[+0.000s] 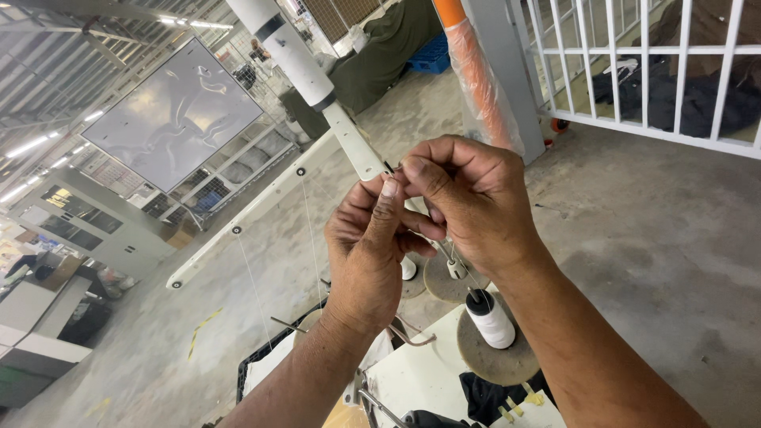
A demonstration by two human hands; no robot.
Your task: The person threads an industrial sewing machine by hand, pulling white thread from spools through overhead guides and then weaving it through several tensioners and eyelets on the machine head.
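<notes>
Over a grey concrete floor [650, 238], both hands, left [369, 254] and right [468, 202], pinch thin thread [311, 238] beside the white metal thread stand [349, 139], above a smooth white spool [490, 317].

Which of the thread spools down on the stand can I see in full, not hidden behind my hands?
The white thread spool on the round pad under your right hand shows whole; the other spool is mostly hidden behind your left hand.

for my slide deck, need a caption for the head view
Left hand and right hand pinch together beside a white metal thread-guide bar, above a white thread spool.
</notes>
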